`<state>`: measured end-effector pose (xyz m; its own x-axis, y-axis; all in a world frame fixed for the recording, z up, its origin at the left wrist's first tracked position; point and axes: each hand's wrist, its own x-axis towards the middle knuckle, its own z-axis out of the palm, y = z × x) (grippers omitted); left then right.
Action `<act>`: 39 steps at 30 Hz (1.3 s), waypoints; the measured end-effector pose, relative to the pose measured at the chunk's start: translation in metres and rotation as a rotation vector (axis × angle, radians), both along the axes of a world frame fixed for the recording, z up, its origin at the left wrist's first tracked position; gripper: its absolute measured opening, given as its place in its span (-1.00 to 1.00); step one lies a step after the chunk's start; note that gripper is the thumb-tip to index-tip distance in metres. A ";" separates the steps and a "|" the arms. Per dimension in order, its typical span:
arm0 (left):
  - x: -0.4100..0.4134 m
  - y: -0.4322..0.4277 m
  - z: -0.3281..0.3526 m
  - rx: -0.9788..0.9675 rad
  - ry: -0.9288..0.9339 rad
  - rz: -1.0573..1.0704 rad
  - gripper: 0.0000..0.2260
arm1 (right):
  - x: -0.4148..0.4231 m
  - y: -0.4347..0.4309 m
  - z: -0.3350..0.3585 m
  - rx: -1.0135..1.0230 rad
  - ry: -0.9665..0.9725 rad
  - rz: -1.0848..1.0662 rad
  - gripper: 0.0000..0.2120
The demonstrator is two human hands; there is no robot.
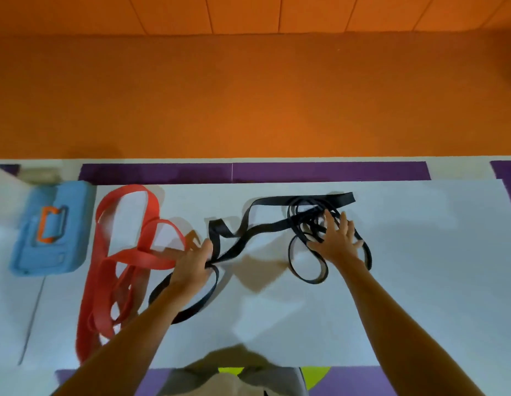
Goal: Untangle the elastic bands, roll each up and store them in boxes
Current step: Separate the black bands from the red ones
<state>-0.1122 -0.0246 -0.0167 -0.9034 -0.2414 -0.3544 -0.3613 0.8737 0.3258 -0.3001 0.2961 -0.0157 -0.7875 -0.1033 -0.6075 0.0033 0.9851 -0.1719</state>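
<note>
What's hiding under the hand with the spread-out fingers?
The right hand lies flat on the black band tangle. Loops stick out all round it on the white sheet. How the loops cross beneath the palm is covered.

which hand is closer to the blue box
Left. The left hand grips the black band beside the red band, nearer the blue box; the right hand rests on the same band, farther right.

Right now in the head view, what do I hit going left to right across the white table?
Blue plastic box with orange handle → red elastic band, in loose loops → left hand, gripping a black elastic band → right hand, fingers spread flat on its tangled part.
</note>
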 end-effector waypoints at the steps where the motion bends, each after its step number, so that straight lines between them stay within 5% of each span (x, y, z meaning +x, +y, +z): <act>1: 0.002 0.006 0.002 0.050 0.009 0.013 -0.70 | -0.012 0.002 -0.003 0.039 -0.070 0.044 0.17; 4: 0.008 0.025 0.006 0.189 -0.009 0.108 -0.75 | -0.038 0.004 -0.011 0.094 -0.150 0.143 0.38; 8: 0.006 0.045 0.010 0.232 0.005 0.242 -0.80 | -0.060 0.012 -0.022 0.112 -0.039 0.188 0.37; 14: 0.003 0.069 0.008 0.264 -0.040 0.333 -0.86 | -0.064 0.008 -0.024 0.214 0.379 0.375 0.01; 17: 0.005 0.075 0.008 0.270 -0.042 0.361 -0.85 | -0.072 0.009 -0.025 0.277 0.310 0.478 -0.16; 21: 0.007 0.076 0.009 0.306 -0.012 0.468 -0.83 | -0.090 0.017 -0.036 0.155 0.151 0.468 -0.10; 27: 0.012 0.070 0.006 0.396 -0.063 0.628 -0.78 | -0.107 0.008 -0.023 0.267 0.239 0.635 -0.28; 32: 0.023 0.062 0.001 0.438 -0.105 0.697 -0.77 | -0.087 -0.004 -0.009 0.117 0.149 0.489 -0.51; 39: 0.033 0.056 0.016 0.377 -0.038 0.316 -0.81 | 0.025 -0.008 0.008 -0.174 0.055 0.173 -0.62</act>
<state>-0.0787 0.0319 -0.0011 -0.7914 -0.3500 -0.5012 -0.6074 0.5431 0.5798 -0.2752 0.2877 -0.0073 -0.7805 -0.3385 -0.5255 -0.1767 0.9259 -0.3340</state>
